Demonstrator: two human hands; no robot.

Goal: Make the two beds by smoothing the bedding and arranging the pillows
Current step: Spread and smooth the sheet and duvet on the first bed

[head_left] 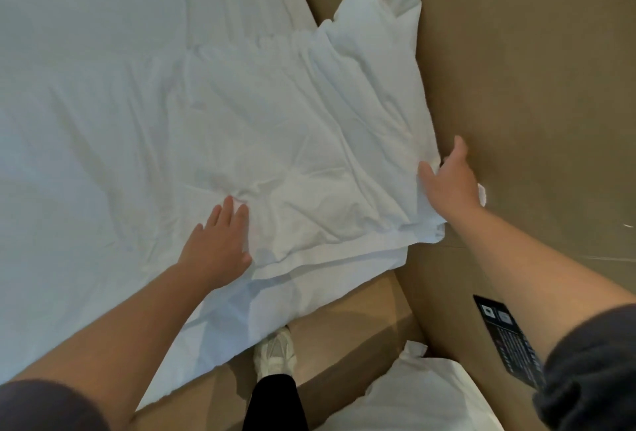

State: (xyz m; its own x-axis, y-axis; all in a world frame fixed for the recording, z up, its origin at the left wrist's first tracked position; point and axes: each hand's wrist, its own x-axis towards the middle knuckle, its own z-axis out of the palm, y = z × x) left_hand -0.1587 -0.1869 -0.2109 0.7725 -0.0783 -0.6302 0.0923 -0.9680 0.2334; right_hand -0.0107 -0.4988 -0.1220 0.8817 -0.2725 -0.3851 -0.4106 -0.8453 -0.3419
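Left hand (220, 241): flat, fingers straight, pressing the pillow's near-left part
Right hand (449, 183): at the pillow's right corner, thumb on top, fingers seemingly curled round the edge, partly hidden
Pillow (309, 141): white, creased, lying at the bed's head end, touching the headboard
Bed (86, 104): wrinkled white sheet
Headboard (516, 69): tan panel
Second pillow (423, 392): lower right, near the headboard

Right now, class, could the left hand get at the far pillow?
Probably, with a stretch: the left hand lies flat, holding nothing; only the near pillow lies between it and the far pillow.
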